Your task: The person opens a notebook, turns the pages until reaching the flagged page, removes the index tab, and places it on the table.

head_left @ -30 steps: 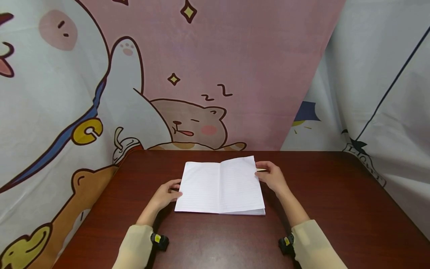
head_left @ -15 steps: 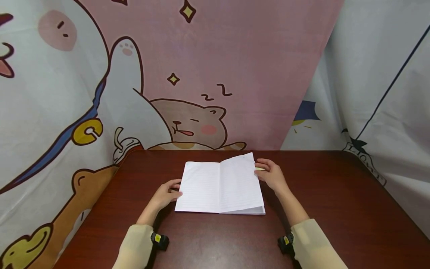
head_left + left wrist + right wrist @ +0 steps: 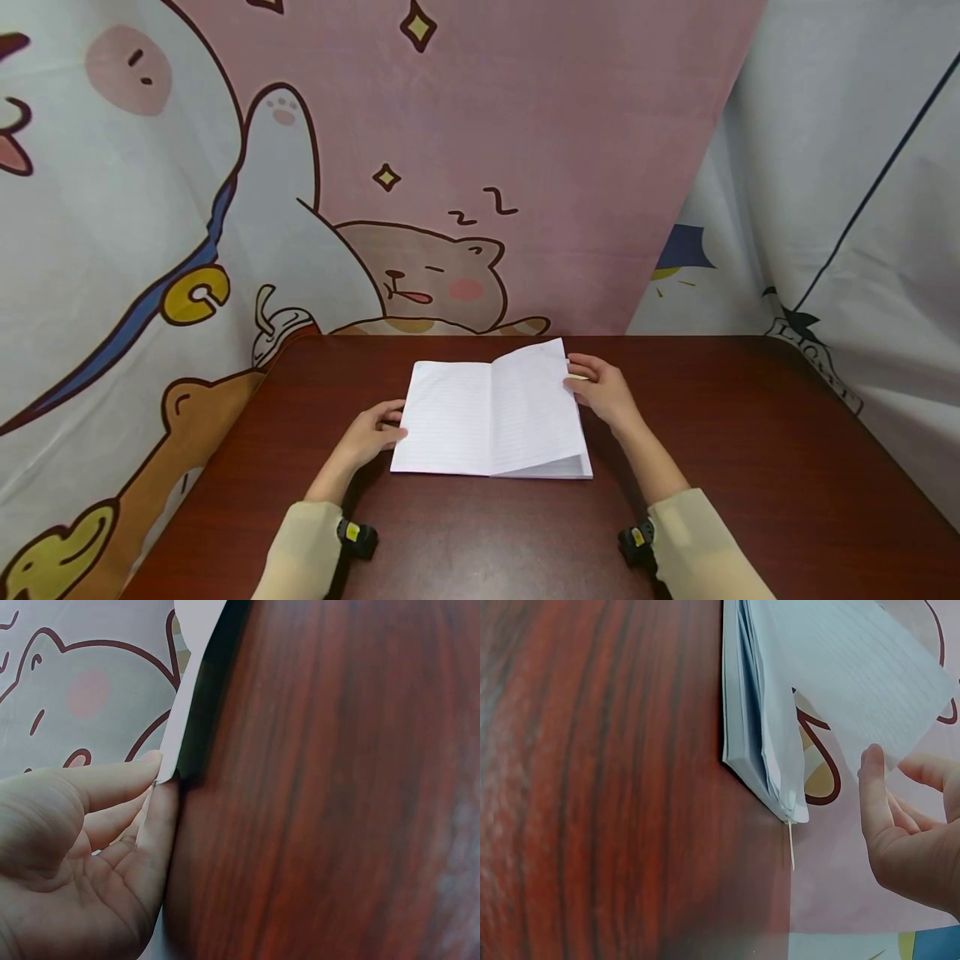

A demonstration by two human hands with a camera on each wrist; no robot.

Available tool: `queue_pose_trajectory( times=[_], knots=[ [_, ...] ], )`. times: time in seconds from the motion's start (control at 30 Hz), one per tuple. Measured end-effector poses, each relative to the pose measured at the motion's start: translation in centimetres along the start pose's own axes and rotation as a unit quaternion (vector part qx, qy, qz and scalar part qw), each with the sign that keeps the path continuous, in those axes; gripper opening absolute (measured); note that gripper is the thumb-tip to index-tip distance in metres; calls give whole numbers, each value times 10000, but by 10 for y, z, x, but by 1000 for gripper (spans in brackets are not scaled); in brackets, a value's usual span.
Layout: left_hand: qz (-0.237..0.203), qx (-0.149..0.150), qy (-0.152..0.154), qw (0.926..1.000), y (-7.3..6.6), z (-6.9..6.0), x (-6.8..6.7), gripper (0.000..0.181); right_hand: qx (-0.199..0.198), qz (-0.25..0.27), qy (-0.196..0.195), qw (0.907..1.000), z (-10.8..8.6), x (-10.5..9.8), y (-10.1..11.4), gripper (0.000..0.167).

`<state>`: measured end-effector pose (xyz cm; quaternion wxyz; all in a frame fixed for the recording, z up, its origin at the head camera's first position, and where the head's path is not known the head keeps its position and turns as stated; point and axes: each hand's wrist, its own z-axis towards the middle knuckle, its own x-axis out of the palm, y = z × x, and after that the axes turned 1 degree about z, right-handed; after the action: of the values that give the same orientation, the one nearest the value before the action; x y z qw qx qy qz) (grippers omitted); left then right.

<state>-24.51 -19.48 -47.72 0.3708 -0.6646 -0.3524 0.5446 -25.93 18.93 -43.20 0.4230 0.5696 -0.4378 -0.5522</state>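
Notebook: an open notebook with white lined paper (image 3: 447, 417) lies on the shiny red-brown wooden table (image 3: 750, 433), between the two hands.
Left hand: the left hand (image 3: 367, 433) grips the notebook's left edge. From the head it looks like just a touch, but the left wrist view shows the thumb (image 3: 146, 771) on one side of the edge and fingers on the other.
Right hand: the right hand (image 3: 611, 398) pinches the loose page near its far outer corner. The right wrist view shows the thumb on one face of the paper, with a finger behind it.
Loose page: this thin white lined page (image 3: 534, 404) leans up off the right half. Only the right wrist view shows the wide gap under it.
Page stack: that same view shows the thick pile of white pages (image 3: 761, 727) from the side.
String: a thin pale string (image 3: 793, 847) pokes out at the pile's corner there.
Sleeves: both arms wear cream sleeves (image 3: 300, 550), with a small black box with a yellow patch (image 3: 357, 540) at each wrist.
Cloth: behind hangs a pink and white cartoon cloth (image 3: 600, 167). The head view shows the sleepy brown bear (image 3: 442, 275) best.
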Motion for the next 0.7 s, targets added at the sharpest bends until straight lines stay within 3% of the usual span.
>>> queue_pose_trajectory(
  times=[0.47,0.7],
  knots=[
    [-4,-21,11,10000,1,1,0,51,-113,-2,67,9999,-3,4,8,53],
    [-57,304,69,9995,0,-2,-1,51,-128,-155,49,9998,-4,7,11,52]
  ],
)
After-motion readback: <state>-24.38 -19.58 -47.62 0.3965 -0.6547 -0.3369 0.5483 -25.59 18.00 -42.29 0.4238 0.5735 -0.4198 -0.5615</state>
